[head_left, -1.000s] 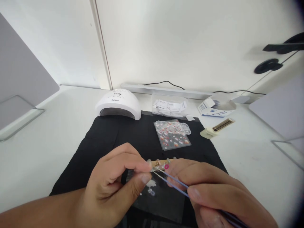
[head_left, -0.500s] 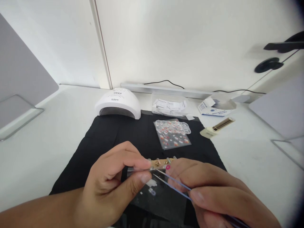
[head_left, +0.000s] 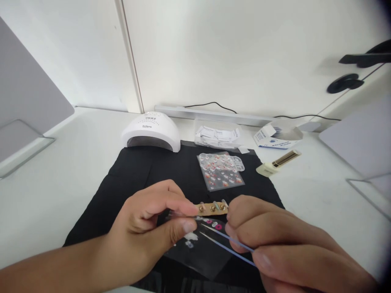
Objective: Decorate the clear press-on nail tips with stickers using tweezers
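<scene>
Black cloth [head_left: 137, 171] is spread over the white table [head_left: 61, 183], and all the work is held above its near edge. At the far left of the cloth a white nail lamp [head_left: 152, 132] is set, well apart from the hands. The left hand [head_left: 146, 236] is closed in a pinch on the left end of a tan strip [head_left: 213, 208], on which small clear nail tips are mounted; the strip is kept level, just above a clear sticker sheet [head_left: 198, 248] lying on the cloth. The right hand [head_left: 284, 248] is clenched around thin tweezers [head_left: 227, 243], whose points are aimed left, toward pink stickers on that sheet. For a clean pick, the strip is best held steady and the points brought in low and flat, so only a sticker's edge is caught. Further back, a second sticker sheet [head_left: 221, 171] and a cream file [head_left: 277, 162] are left untouched.
</scene>
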The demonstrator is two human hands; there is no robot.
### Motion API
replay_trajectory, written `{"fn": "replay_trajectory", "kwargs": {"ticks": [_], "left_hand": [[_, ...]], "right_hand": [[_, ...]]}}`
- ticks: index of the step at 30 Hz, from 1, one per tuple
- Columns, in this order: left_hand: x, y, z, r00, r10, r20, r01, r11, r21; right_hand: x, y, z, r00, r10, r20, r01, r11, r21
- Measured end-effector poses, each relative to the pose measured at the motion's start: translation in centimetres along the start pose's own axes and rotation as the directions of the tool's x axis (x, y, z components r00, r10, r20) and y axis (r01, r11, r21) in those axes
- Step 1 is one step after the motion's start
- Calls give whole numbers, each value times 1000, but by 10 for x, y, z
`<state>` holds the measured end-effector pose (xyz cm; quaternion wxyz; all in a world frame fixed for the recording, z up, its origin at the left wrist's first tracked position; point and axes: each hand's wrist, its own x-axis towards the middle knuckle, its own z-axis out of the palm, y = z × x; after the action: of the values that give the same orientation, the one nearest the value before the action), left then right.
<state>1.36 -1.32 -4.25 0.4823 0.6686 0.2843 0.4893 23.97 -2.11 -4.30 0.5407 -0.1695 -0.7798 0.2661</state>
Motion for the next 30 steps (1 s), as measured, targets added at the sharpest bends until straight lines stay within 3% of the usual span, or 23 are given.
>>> {"fn": "replay_trajectory", "kwargs": {"ticks": [4,6,8,14,18,24,30], "left_hand": [[6,3,-1,990,-129,64,132,990,-42],[8,5,-2,977,-189,101,196,979,-63],[8,7,-2,961,-240,139,254,963,-91],[10,7,-5,881,-355,314,393,917,-68],[13,6,-7,832,-412,371,462,885,-53],[12,4,-7,840,-394,373,427,904,-8],[14,6,-7,856,-360,371,366,929,58]], "right_hand": [[4,-1,-9,987,132,88,-138,989,61],[7,-3,-9,987,161,15,-162,976,145],[10,-5,-7,979,206,13,-205,968,147],[10,-5,-5,956,283,81,-293,938,183],[7,0,-6,945,294,143,-321,917,236],[6,1,-10,941,304,146,-333,905,265],[10,0,-20,901,340,268,-392,904,170]]}}
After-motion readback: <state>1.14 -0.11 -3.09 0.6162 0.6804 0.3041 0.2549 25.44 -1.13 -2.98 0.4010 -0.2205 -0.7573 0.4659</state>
